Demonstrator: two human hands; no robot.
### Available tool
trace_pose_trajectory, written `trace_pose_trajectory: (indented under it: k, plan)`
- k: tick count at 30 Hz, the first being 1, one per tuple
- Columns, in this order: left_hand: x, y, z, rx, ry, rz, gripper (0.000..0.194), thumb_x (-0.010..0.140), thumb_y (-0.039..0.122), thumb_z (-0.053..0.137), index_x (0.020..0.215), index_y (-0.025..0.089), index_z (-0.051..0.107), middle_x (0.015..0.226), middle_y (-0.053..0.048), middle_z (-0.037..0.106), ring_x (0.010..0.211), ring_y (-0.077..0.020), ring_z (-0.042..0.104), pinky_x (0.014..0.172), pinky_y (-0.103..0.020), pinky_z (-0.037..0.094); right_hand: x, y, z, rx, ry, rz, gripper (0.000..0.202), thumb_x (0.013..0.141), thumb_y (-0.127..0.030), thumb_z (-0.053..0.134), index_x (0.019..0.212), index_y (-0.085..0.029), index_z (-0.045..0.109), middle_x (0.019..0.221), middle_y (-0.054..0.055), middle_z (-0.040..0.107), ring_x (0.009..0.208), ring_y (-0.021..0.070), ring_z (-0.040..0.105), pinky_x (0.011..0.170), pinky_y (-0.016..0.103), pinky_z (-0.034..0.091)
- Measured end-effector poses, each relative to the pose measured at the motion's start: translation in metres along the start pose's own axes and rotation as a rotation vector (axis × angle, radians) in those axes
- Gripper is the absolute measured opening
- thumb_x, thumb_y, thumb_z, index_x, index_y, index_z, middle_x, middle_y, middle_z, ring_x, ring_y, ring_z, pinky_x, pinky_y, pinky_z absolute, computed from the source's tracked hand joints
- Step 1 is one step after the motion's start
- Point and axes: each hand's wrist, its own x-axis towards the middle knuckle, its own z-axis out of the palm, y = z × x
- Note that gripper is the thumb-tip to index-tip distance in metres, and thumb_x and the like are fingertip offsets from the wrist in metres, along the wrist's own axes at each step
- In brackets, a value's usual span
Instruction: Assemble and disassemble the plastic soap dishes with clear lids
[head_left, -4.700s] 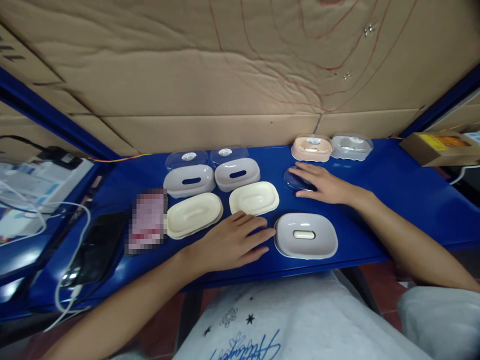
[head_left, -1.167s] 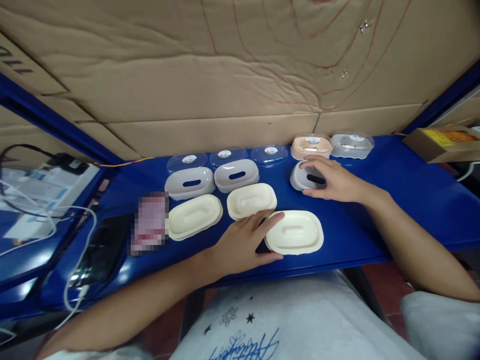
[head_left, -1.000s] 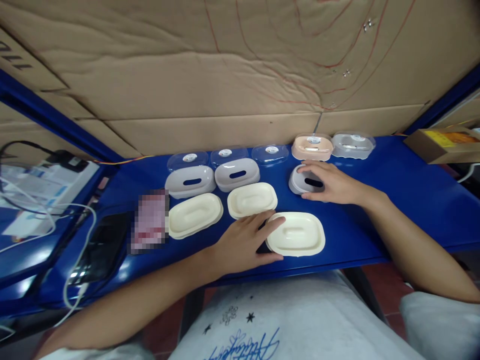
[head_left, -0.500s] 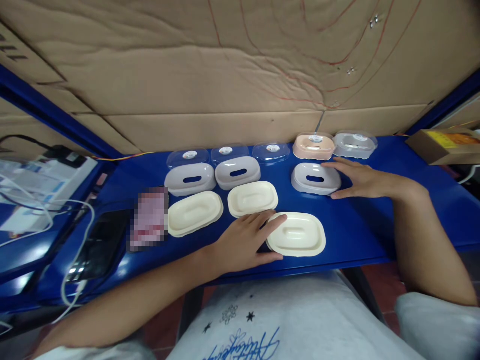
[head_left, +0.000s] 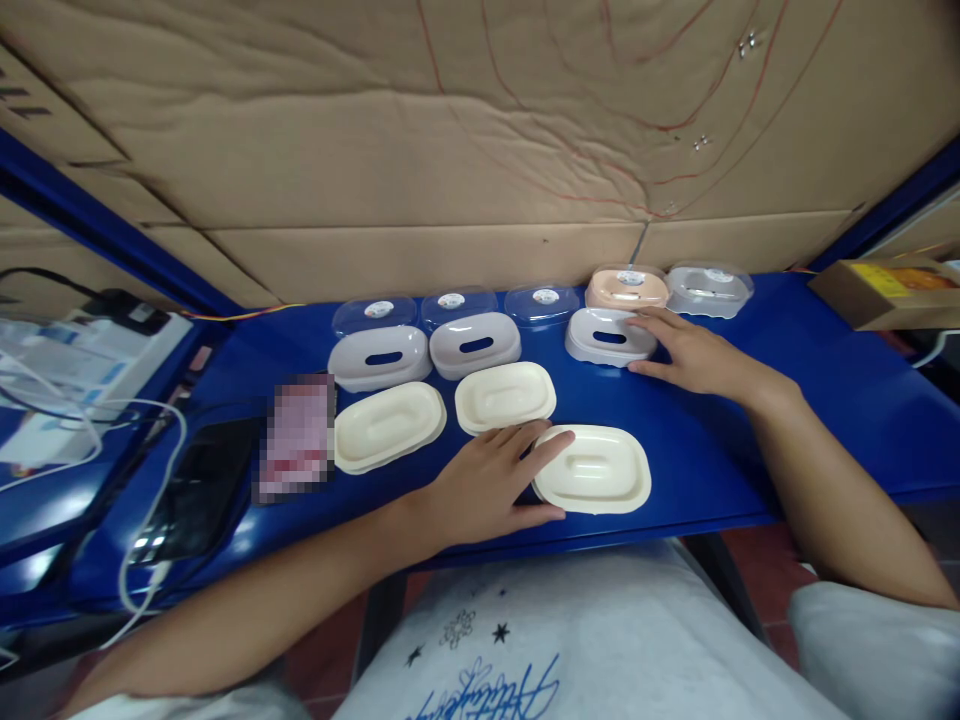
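Observation:
My right hand (head_left: pixel 694 355) grips the right end of a pale grey oval tray with a slot (head_left: pixel 595 340), thumb at its near side and fingers at its far side. My left hand (head_left: pixel 487 485) holds the left end of a cream oval base (head_left: pixel 611 478) at the table's front edge. Two more cream bases, one left (head_left: pixel 390 425) and one in the middle (head_left: pixel 506 395), lie on the table. Behind them sit two other grey slotted trays, the left one (head_left: pixel 352 365) beside the second (head_left: pixel 491 357).
Clear lids (head_left: pixel 375 318) with labels line the back of the blue table (head_left: pixel 720 450). A peach soap box (head_left: pixel 611 287) and a grey one (head_left: pixel 705 290) stand behind my right hand. A phone (head_left: pixel 202 480), cables and a pixelated item lie left; a carton (head_left: pixel 892 290) stands right.
My right hand has moved the grey slotted tray left and back, close to the peach box. My left hand and the cream base have stayed in place.

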Motion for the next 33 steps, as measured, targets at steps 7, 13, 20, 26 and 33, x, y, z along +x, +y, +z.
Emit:
trace_pose_trajectory:
  k: [7,13,20,26,33]
  plan:
    - [0.0,0.0,-0.001,0.019,-0.007,0.006,0.083,0.1,0.064,0.071,0.162,0.02,0.038,0.161,-0.021,0.055,0.147,-0.0385,0.056,0.116,-0.055,0.053,-0.002,0.003,-0.001,-0.013,0.041,0.141,0.079,0.092,-0.053,0.072,0.162,-0.026,0.047,0.166,0.017,0.048,0.145,0.0491,0.056,0.118,0.069,0.051]
    - [0.0,-0.001,0.001,0.049,0.008,0.017,0.083,0.099,0.065,0.072,0.161,0.02,0.039,0.16,-0.02,0.056,0.145,-0.0375,0.058,0.115,-0.053,0.054,0.002,-0.016,0.001,-0.017,0.026,0.071,0.069,0.099,-0.052,0.064,0.159,-0.022,0.048,0.165,0.019,0.048,0.145,0.0459,0.057,0.118,0.064,0.051]
    - [0.0,0.0,-0.001,0.076,0.022,0.036,0.08,0.1,0.066,0.07,0.158,0.018,0.044,0.157,-0.02,0.058,0.143,-0.0371,0.06,0.113,-0.052,0.056,0.004,-0.032,0.003,-0.047,0.026,0.019,0.063,0.106,-0.057,0.055,0.159,-0.023,0.048,0.165,0.018,0.05,0.146,0.0418,0.058,0.118,0.062,0.052]
    - [0.0,0.0,-0.001,0.093,0.03,0.044,0.078,0.1,0.066,0.068,0.156,0.017,0.046,0.156,-0.02,0.059,0.142,-0.0372,0.06,0.112,-0.051,0.057,0.005,-0.037,0.006,-0.087,0.021,-0.022,0.06,0.108,-0.053,0.053,0.158,-0.021,0.05,0.162,0.018,0.054,0.145,0.0407,0.058,0.118,0.061,0.052]
    - [-0.001,0.0,-0.001,0.103,0.027,0.045,0.075,0.102,0.068,0.065,0.155,0.018,0.048,0.155,-0.02,0.059,0.142,-0.0368,0.06,0.112,-0.051,0.056,0.006,-0.044,0.012,-0.103,0.038,-0.042,0.056,0.108,-0.049,0.052,0.155,-0.018,0.054,0.161,0.02,0.053,0.145,0.0413,0.058,0.118,0.061,0.052]
